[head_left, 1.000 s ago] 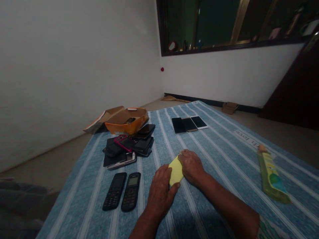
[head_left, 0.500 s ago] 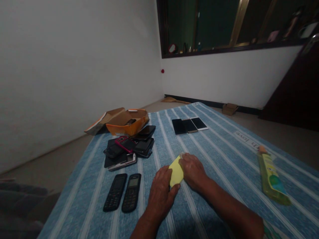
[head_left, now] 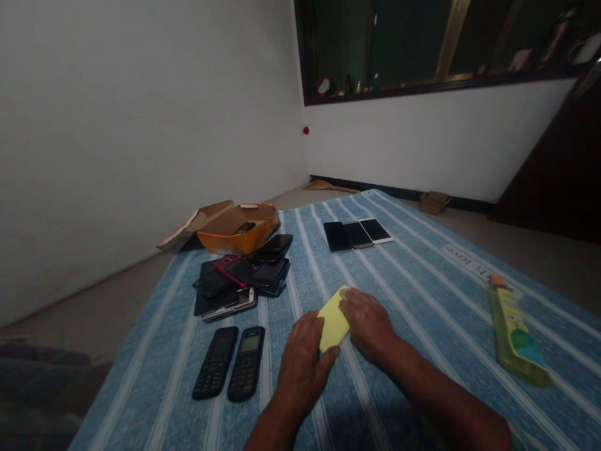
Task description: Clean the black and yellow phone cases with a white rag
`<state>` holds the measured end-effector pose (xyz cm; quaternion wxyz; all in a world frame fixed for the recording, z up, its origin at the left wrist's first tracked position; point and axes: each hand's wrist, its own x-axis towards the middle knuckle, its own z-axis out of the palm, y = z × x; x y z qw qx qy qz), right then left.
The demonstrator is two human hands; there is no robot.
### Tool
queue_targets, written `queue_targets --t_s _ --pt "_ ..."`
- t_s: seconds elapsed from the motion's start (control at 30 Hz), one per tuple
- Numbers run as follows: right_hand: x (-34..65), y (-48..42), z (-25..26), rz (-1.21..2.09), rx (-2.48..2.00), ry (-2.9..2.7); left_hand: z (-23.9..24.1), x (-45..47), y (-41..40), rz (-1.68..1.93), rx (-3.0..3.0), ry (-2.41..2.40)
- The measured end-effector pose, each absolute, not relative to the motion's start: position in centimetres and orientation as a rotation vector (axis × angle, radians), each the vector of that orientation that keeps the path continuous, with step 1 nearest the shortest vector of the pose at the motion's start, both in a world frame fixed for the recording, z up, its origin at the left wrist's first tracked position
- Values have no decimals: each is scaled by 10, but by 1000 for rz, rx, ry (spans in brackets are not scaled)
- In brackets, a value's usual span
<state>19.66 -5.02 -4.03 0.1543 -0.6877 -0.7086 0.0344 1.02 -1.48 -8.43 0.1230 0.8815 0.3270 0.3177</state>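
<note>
A small yellow cloth (head_left: 333, 321) lies on the blue striped sheet (head_left: 413, 288) between my two hands. My left hand (head_left: 303, 360) grips its near left edge with curled fingers. My right hand (head_left: 369, 322) presses down on its right side, fingers bent over it. Whatever lies under the cloth is hidden. Two black keypad phones (head_left: 231, 362) lie side by side to the left of my left hand.
A pile of mixed phones (head_left: 241, 279) sits beyond the keypad phones, next to an open orange cardboard box (head_left: 235, 228). Three smartphones (head_left: 357, 234) lie in a row further back. A green-yellow bottle (head_left: 514, 335) lies at the right. White walls and a dark window stand behind.
My right hand has slid slightly toward me along the yellow cloth, so more of the cloth's far end shows. My left hand stays in place.
</note>
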Motion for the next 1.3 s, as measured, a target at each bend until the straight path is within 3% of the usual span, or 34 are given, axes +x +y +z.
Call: queue_targets --t_s 0.87,1.17,1.3 --pt "203 -55 -52 38 -2052 -1922 -86 12 -15 936 2562 971" --pt "165 -51 -60 15 -1457 -2182 -81 15 -18 920 2388 1079" --pt "165 -41 -49 56 -1453 -2247 -82 16 -19 927 2320 1154"
